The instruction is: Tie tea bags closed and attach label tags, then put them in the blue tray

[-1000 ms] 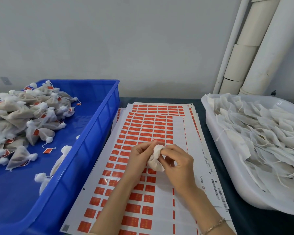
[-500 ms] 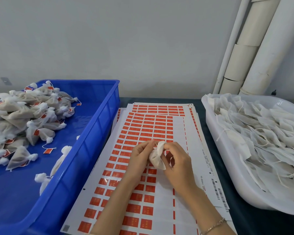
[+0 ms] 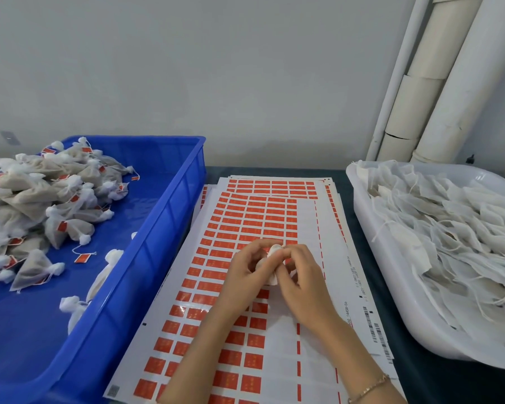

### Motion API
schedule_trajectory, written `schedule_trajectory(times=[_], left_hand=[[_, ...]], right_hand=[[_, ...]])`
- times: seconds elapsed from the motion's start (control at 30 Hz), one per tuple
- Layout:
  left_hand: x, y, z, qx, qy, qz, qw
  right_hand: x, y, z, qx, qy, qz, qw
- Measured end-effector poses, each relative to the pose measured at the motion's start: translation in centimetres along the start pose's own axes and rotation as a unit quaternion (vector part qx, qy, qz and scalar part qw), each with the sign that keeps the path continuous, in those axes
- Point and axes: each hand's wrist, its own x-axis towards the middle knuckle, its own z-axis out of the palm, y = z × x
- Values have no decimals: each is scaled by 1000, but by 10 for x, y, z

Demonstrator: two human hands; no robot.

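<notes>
While L hand (image 3: 241,277) & R hand (image 3: 305,285) both pinch tea bag (image 3: 274,251) mid-frame over label sheet (image 3: 245,212), blue tray (image 3: 146,258) sits at 9 o'clock; if grip loosens, the tie could slip and the bag reopen.

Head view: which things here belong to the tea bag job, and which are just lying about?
In the job: tea bag held by left hand and right hand, label sheets, blue tray, finished bags, white tub, untied bags.
Lying about: white pipes, wall plate.
</notes>
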Motion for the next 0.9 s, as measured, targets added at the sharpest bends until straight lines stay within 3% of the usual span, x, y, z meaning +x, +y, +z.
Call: schedule_trajectory(times=[0.3,0.57,0.9], left_hand=[[1,-2,-3,19,21,6,1000],[-1,-3,2,12,-21,-2,1000],[3,-5,-1,-1,75,-11,997]], right_hand=[[4,-3,-7,50,75,50,995],[2,-10,-9,55,50,23,997],[3,-9,-11,74,84,32,993]])
